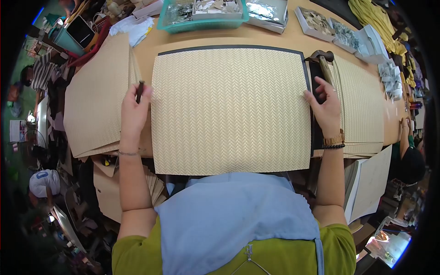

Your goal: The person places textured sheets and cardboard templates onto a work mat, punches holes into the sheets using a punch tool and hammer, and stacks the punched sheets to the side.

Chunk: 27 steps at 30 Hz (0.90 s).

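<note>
A cream sheet with a woven herringbone pattern [231, 110] lies flat in front of me, its near edge reaching over the table edge towards my lap. A dark board [256, 47] shows along its far and right edges. Just off the sheet's left edge, my left hand [136, 107] is closed around a short dark metal punch-like tool [140, 91], held upright. My right hand [327, 107] is open at the right edge, thumb at the sheet and fingers apart. Behind its fingers lies a hammer [325, 64] with a wooden handle; I see no grip on it.
Stacks of woven sheets lie left [98, 96] and right [362, 105]. Along the back are a teal tray [201, 25] of small parts and several white boxes [314, 25]. A yellow cloth [376, 18] is at the far right. Another person [408, 156] sits at the right.
</note>
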{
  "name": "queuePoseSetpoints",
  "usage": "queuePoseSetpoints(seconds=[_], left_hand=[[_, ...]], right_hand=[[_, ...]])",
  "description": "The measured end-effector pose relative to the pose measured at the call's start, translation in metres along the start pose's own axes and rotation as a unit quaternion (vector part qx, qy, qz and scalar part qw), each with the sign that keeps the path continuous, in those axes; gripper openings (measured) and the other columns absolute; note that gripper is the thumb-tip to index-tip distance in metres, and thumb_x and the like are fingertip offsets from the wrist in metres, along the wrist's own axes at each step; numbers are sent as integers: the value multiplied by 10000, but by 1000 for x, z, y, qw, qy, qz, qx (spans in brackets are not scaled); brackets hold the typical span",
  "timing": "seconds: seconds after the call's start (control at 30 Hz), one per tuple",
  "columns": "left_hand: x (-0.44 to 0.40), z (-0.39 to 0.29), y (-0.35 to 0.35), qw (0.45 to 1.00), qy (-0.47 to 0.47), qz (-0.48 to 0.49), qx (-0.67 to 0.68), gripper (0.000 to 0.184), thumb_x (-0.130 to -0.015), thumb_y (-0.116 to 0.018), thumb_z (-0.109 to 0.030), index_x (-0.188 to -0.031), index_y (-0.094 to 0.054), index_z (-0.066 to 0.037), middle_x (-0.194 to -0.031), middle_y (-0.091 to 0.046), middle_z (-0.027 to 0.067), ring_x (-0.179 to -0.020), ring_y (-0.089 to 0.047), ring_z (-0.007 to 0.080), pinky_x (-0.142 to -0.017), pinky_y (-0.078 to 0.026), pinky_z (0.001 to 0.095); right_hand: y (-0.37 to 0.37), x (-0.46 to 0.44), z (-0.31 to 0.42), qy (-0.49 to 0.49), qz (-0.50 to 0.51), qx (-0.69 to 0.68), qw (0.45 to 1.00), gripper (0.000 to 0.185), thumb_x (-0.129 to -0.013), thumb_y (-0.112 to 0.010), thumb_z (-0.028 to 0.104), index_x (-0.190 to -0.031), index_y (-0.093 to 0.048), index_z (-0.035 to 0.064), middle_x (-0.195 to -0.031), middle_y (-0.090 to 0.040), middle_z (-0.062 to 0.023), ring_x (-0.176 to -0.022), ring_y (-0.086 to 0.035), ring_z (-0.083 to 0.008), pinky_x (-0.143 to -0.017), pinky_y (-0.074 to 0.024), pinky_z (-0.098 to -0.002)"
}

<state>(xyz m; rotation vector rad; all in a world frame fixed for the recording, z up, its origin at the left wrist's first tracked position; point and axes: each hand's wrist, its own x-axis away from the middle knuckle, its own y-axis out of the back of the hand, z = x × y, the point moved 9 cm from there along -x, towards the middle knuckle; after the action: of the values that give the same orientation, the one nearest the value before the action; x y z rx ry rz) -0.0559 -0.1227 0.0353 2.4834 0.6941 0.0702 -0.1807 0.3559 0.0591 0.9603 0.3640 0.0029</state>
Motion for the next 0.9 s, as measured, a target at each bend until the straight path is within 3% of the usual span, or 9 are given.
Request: queuePoseSetpoints(seconds=[0.1,0.13,0.23,0.33,0.43,0.53,0.9], left_hand=[[-12,-16,-27,959,120,92,239,275,-955,-536,-222,-1135,-569,-18,-901,-556,-13,-736,-503,63,-705,-442,214],[-21,-29,-40,960,82,103,245,283,-960,-525,-219,-1167,-561,-29,-918,-562,-12,-761,-527,58,-716,-456,211],[-42,-78,-84,943,-15,106,315,264,-953,-537,-197,-1163,-571,-40,-955,-599,2,-842,-587,61,-730,-489,207],[-57,-105,-121,947,-108,102,286,235,-933,-575,-151,-1139,-587,-38,-975,-632,23,-882,-606,78,-751,-498,223],[-61,-110,-148,930,-140,77,330,219,-884,-649,-136,-1082,-636,-44,-938,-656,8,-823,-610,75,-702,-480,210],[-58,-108,-161,937,-149,90,302,233,-914,-601,-100,-1138,-596,-36,-1010,-652,54,-922,-615,104,-803,-493,236],[-45,-112,-159,954,-181,90,219,250,-923,-596,-125,-1155,-593,-32,-1017,-657,45,-932,-611,104,-848,-471,240]], right_hand=[[19,-8,-9,93,-115,202,968,522,-775,-726,341,-1190,-584,57,-1010,-625,-127,-916,-600,-275,-784,-481,-385],[21,-8,-16,113,-152,263,946,535,-778,-717,376,-1189,-583,61,-1055,-627,-148,-975,-598,-311,-825,-479,-414],[8,-11,-54,5,-93,253,963,560,-825,-646,437,-1247,-543,84,-1116,-625,-157,-1009,-604,-322,-846,-487,-416],[6,-11,-60,-20,-83,249,965,569,-842,-620,448,-1272,-524,89,-1118,-627,-163,-1011,-607,-326,-833,-493,-417],[8,-11,-58,-11,-92,249,964,575,-842,-618,451,-1281,-519,92,-1111,-631,-165,-1004,-609,-330,-823,-497,-417],[9,-10,-57,-4,-100,241,965,578,-839,-623,451,-1282,-519,94,-1103,-635,-162,-996,-611,-331,-819,-497,-419],[9,-9,-60,-25,-98,235,967,584,-834,-620,464,-1281,-521,102,-1101,-637,-164,-994,-612,-337,-820,-492,-427]])
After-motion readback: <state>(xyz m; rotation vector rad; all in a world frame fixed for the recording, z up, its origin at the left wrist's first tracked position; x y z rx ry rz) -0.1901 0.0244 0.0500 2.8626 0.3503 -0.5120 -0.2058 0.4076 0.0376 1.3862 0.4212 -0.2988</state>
